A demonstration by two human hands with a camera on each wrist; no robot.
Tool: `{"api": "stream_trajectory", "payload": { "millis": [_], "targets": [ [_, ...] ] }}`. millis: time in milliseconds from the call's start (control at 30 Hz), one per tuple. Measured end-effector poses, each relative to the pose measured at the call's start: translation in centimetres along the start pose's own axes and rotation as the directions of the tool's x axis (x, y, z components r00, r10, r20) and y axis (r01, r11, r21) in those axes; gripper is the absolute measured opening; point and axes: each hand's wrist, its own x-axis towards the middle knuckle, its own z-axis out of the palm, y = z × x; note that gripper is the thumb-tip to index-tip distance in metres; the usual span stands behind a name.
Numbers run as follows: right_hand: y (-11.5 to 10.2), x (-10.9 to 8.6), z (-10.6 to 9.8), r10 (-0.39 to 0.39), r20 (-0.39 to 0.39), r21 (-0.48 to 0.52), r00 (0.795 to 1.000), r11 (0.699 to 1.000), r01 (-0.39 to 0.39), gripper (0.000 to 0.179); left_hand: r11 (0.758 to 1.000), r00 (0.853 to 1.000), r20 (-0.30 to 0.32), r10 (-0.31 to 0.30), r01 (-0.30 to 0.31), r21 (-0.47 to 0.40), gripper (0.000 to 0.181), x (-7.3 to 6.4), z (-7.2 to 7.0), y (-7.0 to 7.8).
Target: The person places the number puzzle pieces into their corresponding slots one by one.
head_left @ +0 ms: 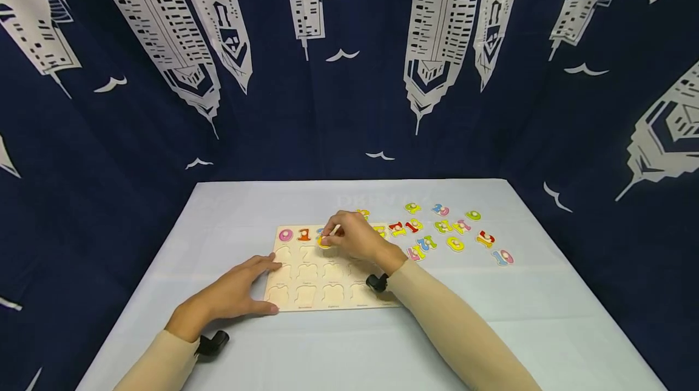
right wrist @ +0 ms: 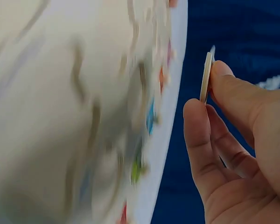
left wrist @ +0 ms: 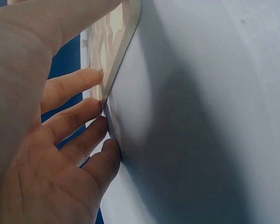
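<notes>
A wooden number puzzle board point(head_left: 306, 306) lies on the table, with several shallow recesses in rows. My left hand point(head_left: 232, 288) rests against its left edge, fingertips on the rim and thumb by the near left corner. Over the board's top row, my right hand point(head_left: 357, 236) pinches a number puzzle piece point(right wrist: 206, 77) between thumb and fingers. The piece looks yellow from the head and edge-on from the right wrist; its digit is hidden. A pink 0 point(head_left: 286, 235) and a red-orange 1 point(head_left: 303, 234) sit at the top row's left end.
Loose number pieces, such as a yellow 0 point(head_left: 455, 244), a blue-and-pink 10 point(head_left: 503, 257) and a green 0 point(head_left: 473, 215), are scattered to the board's right and behind it. A white cloth covers the table point(head_left: 338, 354). A dark blue printed curtain point(head_left: 349, 105) hangs behind.
</notes>
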Motion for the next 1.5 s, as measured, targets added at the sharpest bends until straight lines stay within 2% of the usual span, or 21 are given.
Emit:
{"api": "stream_trajectory", "payload": {
  "millis": [200,367,600,733,767,967,1000,1133,1300,1500],
  "targets": [
    [-1.9,2.4,3.8,0.006,0.052,0.039,0.999,0.999,-0.008,0.007,1.0,1.0,-0.001,0.011,-0.011,-0.001,0.097,0.0,-0.2,-0.1],
    [-3.5,3.8,6.2,0.004,0.083,-0.002,0.997,1.0,-0.004,0.007,1.0,1.0,0.007,0.009,-0.009,-0.006,0.097,0.0,-0.2,-0.3],
    [-5.1,5.1,8.1,-0.001,0.057,-0.132,0.998,0.991,0.009,0.007,1.0,0.999,-0.018,0.029,-0.03,-0.009,0.097,-0.1,-0.2,-0.5],
    [-5.5,5.4,8.5,0.006,0.044,-0.132,0.999,0.991,0.0,0.006,0.999,0.998,-0.036,0.05,-0.05,-0.004,0.097,-0.2,-0.2,-0.6],
    [-4.8,5.7,9.2,-0.009,0.032,-0.137,0.999,0.99,0.013,0.009,0.999,0.998,-0.039,0.052,-0.052,-0.004,0.097,-0.2,-0.2,-0.6],
    [-4.7,6.0,9.3,0.002,0.051,-0.105,0.999,0.994,0.004,0.007,0.998,0.997,-0.044,0.06,-0.06,0.004,0.097,-0.3,-0.2,-0.6],
    [-5.4,5.7,8.7,0.018,0.07,-0.089,0.997,0.996,-0.012,0.005,0.998,0.997,-0.041,0.058,-0.058,0.004,0.097,-0.3,-0.2,-0.7],
    [-5.1,5.5,8.1,0.024,0.109,-0.089,0.994,0.996,-0.014,0.007,0.999,0.998,-0.032,0.046,-0.046,-0.003,0.097,-0.3,-0.1,-0.5],
    [-5.0,4.4,6.7,0.051,0.139,-0.098,0.989,0.994,-0.037,0.02,0.999,0.999,-0.022,0.038,-0.038,0.0,0.098,-0.3,-0.2,-0.2],
    [-4.6,2.4,4.4,0.049,0.106,-0.065,0.993,0.997,-0.042,0.022,0.999,1.0,0.001,0.026,-0.026,0.022,0.098,-0.1,-0.2,-0.2]
  ]
}}
